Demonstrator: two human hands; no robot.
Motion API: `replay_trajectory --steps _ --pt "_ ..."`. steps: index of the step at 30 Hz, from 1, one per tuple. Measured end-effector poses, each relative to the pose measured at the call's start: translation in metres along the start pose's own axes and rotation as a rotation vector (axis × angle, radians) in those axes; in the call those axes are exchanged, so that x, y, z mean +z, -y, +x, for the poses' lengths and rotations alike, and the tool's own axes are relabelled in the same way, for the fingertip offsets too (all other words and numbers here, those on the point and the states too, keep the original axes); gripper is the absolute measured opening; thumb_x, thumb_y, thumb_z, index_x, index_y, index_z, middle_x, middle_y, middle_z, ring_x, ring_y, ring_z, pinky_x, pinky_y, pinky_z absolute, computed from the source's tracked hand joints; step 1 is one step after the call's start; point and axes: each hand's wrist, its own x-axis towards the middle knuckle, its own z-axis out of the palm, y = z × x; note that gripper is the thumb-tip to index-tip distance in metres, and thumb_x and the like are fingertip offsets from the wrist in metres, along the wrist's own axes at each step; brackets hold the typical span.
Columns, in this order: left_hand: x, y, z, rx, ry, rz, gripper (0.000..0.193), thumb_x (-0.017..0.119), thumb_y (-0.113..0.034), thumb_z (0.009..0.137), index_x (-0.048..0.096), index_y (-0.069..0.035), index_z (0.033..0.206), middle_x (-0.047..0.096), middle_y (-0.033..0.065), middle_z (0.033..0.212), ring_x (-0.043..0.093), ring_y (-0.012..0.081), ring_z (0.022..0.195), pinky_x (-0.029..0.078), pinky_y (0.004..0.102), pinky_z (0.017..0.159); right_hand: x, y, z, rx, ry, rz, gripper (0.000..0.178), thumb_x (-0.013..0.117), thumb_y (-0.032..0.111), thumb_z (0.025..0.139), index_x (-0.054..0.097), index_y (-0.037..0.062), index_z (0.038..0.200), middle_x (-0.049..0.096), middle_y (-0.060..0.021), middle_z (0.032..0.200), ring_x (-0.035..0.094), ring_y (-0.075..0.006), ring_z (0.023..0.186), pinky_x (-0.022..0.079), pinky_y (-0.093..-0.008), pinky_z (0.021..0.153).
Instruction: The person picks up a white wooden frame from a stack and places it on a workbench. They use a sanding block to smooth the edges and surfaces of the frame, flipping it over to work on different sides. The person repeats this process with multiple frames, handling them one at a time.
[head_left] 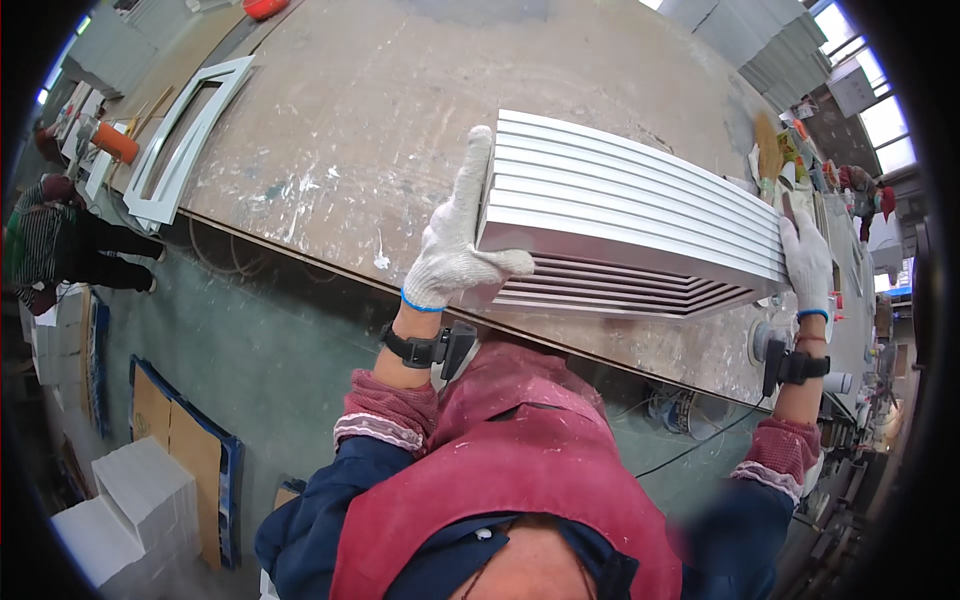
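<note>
A stack of white rectangular frames (630, 200) is tilted at the near edge of the worktable, its parallel edges facing up and its hollow inside showing below. My left hand (447, 250), in a white knitted glove, grips the stack's left end. Its index finger lies up along that end and its thumb reaches across the near side. At the right end my right hand (806, 258), gloved too, presses against the frames; some of its fingers are hidden. Whether the stack's underside touches the table cannot be told.
The stained brown worktable (340, 150) spreads out ahead. A pale flat frame (185, 150) and an orange cylinder (115, 142) lie at the left. Another person (70, 235) stands there. White blocks (140, 500) are piled lower left. A brush (768, 145) stands at the right.
</note>
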Motion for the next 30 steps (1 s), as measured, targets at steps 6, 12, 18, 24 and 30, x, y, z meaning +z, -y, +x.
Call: replay_trajectory --steps 6,12,18,24,30 --pt "0.000 0.010 0.017 0.032 0.025 0.019 0.129 0.089 -0.029 0.055 0.005 -0.011 0.152 0.042 0.0208 0.143 0.046 0.0315 0.129 0.041 0.0353 0.104 0.024 -0.009 0.028 -0.003 0.019 -0.073 0.033 0.044 0.035 0.096 0.057 0.0047 0.101 0.062 -0.0259 0.095 0.058 -0.0433 0.090 0.044 -0.0487 0.078" --pt "-0.002 0.003 0.013 0.263 0.017 -0.699 0.117 0.076 0.007 0.057 0.008 -0.005 0.151 0.040 0.0151 0.145 0.049 0.0226 0.124 0.044 0.0303 0.100 0.047 -0.008 0.071 0.010 0.104 -0.036 0.038 0.041 0.032 0.096 0.054 0.0053 0.121 0.060 -0.0273 0.109 0.057 -0.0432 0.099 0.043 -0.0471 0.085" --pt "0.005 0.007 0.029 0.345 -0.072 -0.299 0.119 0.075 0.013 0.054 0.007 0.000 0.150 0.025 0.0180 0.153 0.029 0.0189 0.138 0.026 0.0281 0.113 0.033 0.191 0.052 -0.474 -0.031 -0.079 0.023 0.048 0.025 0.095 0.059 0.0106 0.108 0.064 -0.0207 0.092 0.062 -0.0337 0.083 0.050 -0.0422 0.072" --pt "-0.005 -0.002 0.013 0.237 -0.061 -0.149 0.117 0.072 0.011 0.056 0.006 -0.005 0.151 0.028 0.0158 0.153 0.033 0.0178 0.136 0.032 0.0273 0.109 0.007 0.314 0.016 -0.777 -0.116 0.248 0.022 0.049 0.015 0.093 0.060 0.0124 0.112 0.063 -0.0083 0.088 0.061 -0.0262 0.070 0.050 -0.0356 0.062" --pt "-0.010 -0.011 0.011 0.216 -0.052 -0.308 0.113 0.066 0.015 0.056 0.010 -0.006 0.152 0.027 0.0122 0.153 0.037 0.0161 0.132 0.034 0.0259 0.107 0.031 0.086 0.048 -0.010 0.169 0.130 0.039 0.043 0.015 0.093 0.049 0.0000 0.128 0.057 -0.0232 0.120 0.052 -0.0407 0.109 0.043 -0.0430 0.091"
